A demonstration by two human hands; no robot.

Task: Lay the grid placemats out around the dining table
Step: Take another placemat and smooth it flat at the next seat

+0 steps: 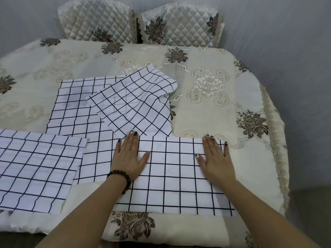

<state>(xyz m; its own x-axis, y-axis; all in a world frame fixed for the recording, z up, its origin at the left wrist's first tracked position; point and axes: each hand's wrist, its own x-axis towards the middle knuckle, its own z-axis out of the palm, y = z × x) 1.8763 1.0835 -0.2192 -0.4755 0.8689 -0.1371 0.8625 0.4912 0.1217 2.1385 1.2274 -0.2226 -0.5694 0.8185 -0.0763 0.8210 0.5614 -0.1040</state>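
Both palms flat, fingers spread, gripping nothing: left hand (129, 154) pressed on the left end of the near mat (176, 173), right hand (215, 158) on its right end. Near mat spread flat at the near edge of the table (232, 108), right of centre, lower edge close to the drop.

Remaining mats still bunched toward the near-left part of the table:
- Left mat (38, 170) at the near-left edge, flat, apart from the near mat.
- Centre mat (75, 106) flat, farther in, its near-right part tucked under the near mat beneath the left hand.
- Skewed mat (132, 102) lying diagonally on top of the centre mat, far corner curled; near corner touching or just short of the left fingertips, contact not clear from this view.

Far edge and right edge of the table bare of mats; two chairs (138, 24) at the far edge.

Judged stage: smoothing one placed mat; at least two still to be distributed.

Risks from here:
- Sliding palms outward on the slick tablecloth (250, 176): mat dragged off-square or over the near edge.
- Pulling the centre mat out from under the near mat: placed mat shifted.
- Lifting the centre mat first: skewed mat carried along or dropped.
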